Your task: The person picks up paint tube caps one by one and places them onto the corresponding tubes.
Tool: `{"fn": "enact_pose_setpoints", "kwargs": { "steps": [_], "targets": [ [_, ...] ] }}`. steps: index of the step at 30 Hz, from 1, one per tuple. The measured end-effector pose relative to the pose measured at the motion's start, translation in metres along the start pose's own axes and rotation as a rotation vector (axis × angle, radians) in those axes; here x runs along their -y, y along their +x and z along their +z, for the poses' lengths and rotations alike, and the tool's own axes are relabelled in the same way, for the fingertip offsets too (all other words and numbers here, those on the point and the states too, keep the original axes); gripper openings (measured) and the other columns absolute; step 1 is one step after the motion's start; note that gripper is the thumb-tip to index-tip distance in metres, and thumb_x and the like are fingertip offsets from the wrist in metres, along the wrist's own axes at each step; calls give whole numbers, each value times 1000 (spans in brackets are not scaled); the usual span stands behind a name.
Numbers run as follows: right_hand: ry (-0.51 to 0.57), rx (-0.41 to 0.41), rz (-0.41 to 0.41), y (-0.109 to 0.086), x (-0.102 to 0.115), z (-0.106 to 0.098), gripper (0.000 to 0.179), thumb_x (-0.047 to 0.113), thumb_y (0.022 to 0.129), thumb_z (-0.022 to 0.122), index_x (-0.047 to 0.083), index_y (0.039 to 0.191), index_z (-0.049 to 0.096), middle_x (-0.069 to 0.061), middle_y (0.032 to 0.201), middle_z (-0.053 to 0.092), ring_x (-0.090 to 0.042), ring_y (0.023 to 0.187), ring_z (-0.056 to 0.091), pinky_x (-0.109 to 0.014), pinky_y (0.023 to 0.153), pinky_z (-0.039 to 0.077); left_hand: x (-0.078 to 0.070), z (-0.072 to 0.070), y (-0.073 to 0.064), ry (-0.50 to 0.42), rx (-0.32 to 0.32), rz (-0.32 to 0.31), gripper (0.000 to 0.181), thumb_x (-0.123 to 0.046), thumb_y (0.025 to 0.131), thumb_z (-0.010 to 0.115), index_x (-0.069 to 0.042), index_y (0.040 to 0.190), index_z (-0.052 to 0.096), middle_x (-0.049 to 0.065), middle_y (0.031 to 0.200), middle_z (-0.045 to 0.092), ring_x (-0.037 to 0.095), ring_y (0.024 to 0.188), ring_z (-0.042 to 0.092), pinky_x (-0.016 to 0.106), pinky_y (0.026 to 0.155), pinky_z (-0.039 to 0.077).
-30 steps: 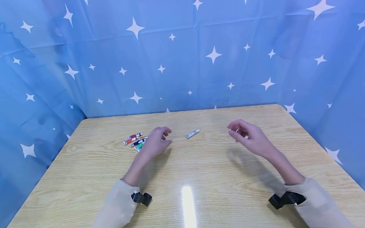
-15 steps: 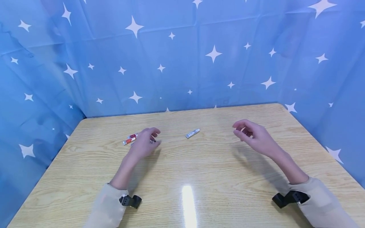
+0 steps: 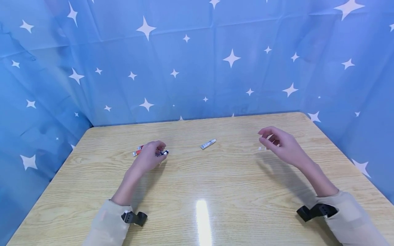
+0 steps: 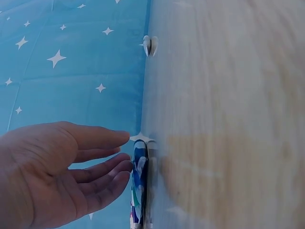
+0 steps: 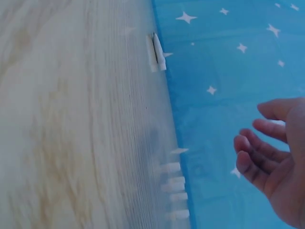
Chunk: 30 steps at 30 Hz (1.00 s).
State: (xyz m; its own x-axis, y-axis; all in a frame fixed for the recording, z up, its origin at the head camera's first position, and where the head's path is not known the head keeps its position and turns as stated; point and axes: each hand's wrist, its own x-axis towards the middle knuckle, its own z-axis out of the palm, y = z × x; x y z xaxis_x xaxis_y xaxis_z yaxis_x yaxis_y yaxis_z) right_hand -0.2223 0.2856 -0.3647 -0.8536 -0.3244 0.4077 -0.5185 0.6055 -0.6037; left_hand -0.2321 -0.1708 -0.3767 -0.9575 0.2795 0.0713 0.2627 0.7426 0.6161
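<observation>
My left hand [image 3: 149, 157] hovers over a small pile of paint tubes at the left and hides most of it. An orange-red tube [image 3: 136, 152] pokes out beside it, and a dark blue tube with a white band [image 3: 165, 153] shows by the thumb. In the left wrist view the fingers are loosely bent, apart from the blue tube [image 4: 139, 157]. Near the table's middle lies a white paint tube [image 3: 208, 144]. My right hand [image 3: 283, 145] hangs at the right, loosely curved and holding nothing. Several small white pieces [image 5: 178, 196], kind unclear, lie near it.
A light wood table [image 3: 184, 184] spreads beneath both hands. Behind it hangs a blue curtain [image 3: 191, 68] with white stars. Each wrist carries a black camera strap [image 3: 134, 217]. A bright light reflection lies on the table's front part.
My left hand has moved left and over the tube pile, covering more of it. My right hand has drifted right, so small white pieces now show beside it. The white tube has stayed put.
</observation>
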Motion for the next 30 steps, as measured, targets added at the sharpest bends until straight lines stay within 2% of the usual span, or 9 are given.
{"fn": "enact_pose_setpoints", "kwargs": {
  "steps": [7, 12, 16, 20, 23, 30],
  "targets": [
    [3, 13, 27, 0, -10, -5, 22, 9, 102, 61, 2, 123, 63, -14, 95, 64, -18, 69, 63, -22, 59, 51, 2, 1, -1, 8, 39, -6, 29, 0, 93, 68, 12, 118, 64, 20, 106, 66, 30, 95, 66, 40, 80, 56],
    [-45, 40, 64, 1, -16, -8, 22, 12, 101, 61, 0, 119, 65, -12, 97, 67, -24, 72, 65, -25, 62, 52, 1, 1, -1, 10, 63, -7, 23, 1, 93, 67, 11, 113, 66, 15, 98, 67, 26, 90, 65, 40, 79, 55],
    [-82, 64, 106, -1, -22, -12, 22, 15, 101, 62, 0, 117, 66, -11, 99, 68, -27, 77, 65, -25, 64, 52, 2, 0, -2, 12, 84, -9, 19, 2, 92, 67, 9, 110, 68, 11, 93, 67, 22, 86, 64, 36, 74, 54],
    [-106, 83, 143, -3, -32, -16, 22, 16, 101, 62, 0, 117, 67, -12, 101, 68, -26, 79, 64, -26, 65, 51, 1, 0, -2, 27, 99, -2, 15, 3, 92, 67, 8, 106, 69, 10, 91, 68, 20, 83, 63, 32, 69, 53],
    [-113, 106, 177, -4, -37, -19, 24, 17, 102, 61, 0, 118, 66, -14, 103, 67, -24, 80, 63, -27, 64, 51, 0, 0, -3, 44, 103, -1, 13, 3, 92, 67, 6, 104, 69, 9, 90, 67, 20, 83, 62, 33, 70, 52],
    [-124, 163, 228, -6, -47, -24, 25, 14, 101, 62, -3, 118, 64, -15, 103, 66, -23, 81, 64, -26, 62, 51, 1, 1, -3, 26, 126, -5, 10, 3, 90, 69, 3, 100, 68, 7, 88, 66, 19, 80, 60, 32, 68, 51]
  ]
}}
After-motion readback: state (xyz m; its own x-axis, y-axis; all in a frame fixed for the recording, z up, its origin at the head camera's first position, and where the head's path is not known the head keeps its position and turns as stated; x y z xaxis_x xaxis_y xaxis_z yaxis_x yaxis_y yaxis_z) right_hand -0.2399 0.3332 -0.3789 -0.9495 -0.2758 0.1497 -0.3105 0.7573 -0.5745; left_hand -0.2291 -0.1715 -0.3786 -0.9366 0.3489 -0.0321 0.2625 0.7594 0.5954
